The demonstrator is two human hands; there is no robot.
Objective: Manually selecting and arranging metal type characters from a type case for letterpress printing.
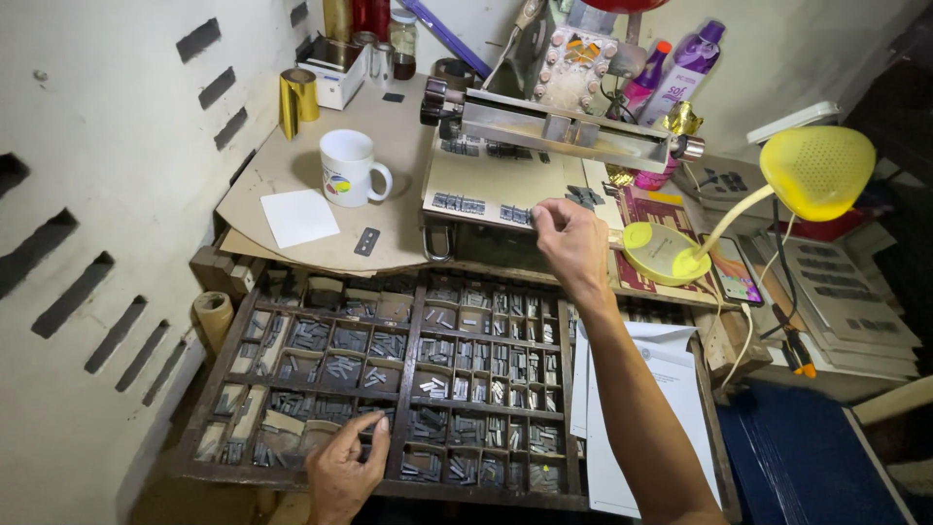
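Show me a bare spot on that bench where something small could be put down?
Bare cardboard top lies between the gold foil roll and white mug; more sits below the mug, right of the white paper square. The type case and the far corner of jars are crowded.

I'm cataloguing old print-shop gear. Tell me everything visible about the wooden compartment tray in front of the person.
The wooden type case is a dark, worn, shallow tray split by thin slats into many small compartments, larger ones at left, smaller ones at right. Most hold small grey metal type pieces. It lies flat below the work board. The left hand rests on its front edge, fingers in a compartment; white papers overlap its right side.
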